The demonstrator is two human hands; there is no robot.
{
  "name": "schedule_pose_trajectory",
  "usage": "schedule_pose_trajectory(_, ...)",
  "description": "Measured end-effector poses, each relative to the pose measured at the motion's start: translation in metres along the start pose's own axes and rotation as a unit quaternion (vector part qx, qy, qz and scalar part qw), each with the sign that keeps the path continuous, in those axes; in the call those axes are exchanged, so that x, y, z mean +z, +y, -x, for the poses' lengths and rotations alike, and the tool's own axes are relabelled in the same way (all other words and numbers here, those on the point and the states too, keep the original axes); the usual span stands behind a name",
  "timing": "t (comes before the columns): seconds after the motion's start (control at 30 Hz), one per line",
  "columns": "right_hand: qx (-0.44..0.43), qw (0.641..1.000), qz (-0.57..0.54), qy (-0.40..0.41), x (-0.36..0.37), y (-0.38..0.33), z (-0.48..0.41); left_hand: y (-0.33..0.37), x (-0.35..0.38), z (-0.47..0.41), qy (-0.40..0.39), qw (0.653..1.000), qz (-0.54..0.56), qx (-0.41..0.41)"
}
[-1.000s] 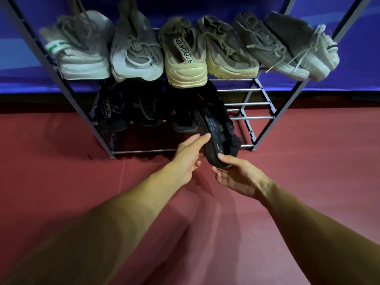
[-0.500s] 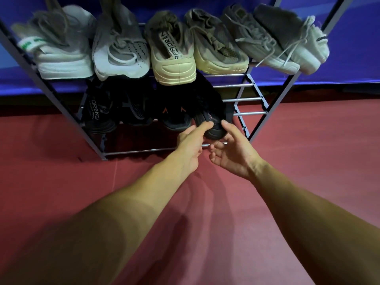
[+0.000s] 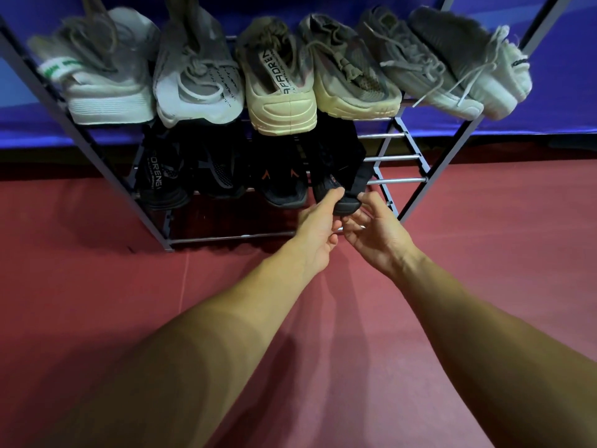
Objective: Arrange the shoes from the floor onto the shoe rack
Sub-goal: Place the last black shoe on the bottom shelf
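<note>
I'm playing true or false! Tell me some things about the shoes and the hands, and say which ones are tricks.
1. Six light shoes sit on the top row of the shoe rack. True.
2. The bottom row's shoes are white. False: the lower shelf holds black shoes.
3. The left hand and the right hand both hold the rightmost black shoe at its heel. True.
4. A shoe lies on the floor. False: the red floor shows none.

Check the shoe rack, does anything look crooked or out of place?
The two grey shoes at the top right lie slanted, not straight like the others. The black shoe being held below also sits tilted.
</note>
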State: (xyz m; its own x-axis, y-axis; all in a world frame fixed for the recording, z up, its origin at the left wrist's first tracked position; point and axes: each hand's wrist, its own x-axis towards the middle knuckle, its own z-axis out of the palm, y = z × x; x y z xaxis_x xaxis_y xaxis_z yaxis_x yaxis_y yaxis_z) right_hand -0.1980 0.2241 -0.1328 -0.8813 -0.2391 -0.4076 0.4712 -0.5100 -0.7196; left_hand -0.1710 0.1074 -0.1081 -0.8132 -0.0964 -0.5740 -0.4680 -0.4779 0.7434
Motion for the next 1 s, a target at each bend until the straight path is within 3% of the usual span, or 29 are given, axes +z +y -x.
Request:
schedule_pose_trajectory(0.17, -0.019, 0.998, 0.033, 0.042, 0.014, -0.001, -0.01, -0.005, -0.006, -0.003, 0.034, 0.999, 0.012, -0.002)
schedule_pose_trajectory(0.33, -0.018, 0.991, 0.072, 0.114, 0.023, -0.002, -0.02, -0.002, -0.03, -0.011, 0.118, 0.992, 0.045, 0.02)
schedule_pose_trajectory(0.6, -0.057, 0.975, 0.084, 0.198, 0.048, -0.002, -0.029, 0.017, -0.046, -0.015, 0.096, 0.994, 0.035, 0.028)
schedule_pose_trajectory(0.8, -0.044, 0.976, 0.08, 0.2, 0.048, 0.0, -0.02, 0.019, -0.055, -0.007, 0.087, 0.996, -0.003, 0.015)
schedule_pose_trajectory(1.0, -0.003, 0.962, 0.213, 0.168, 0.065, -0.003, 0.023, 0.034, -0.06, 0.027, 0.077, 0.995, -0.065, 0.005)
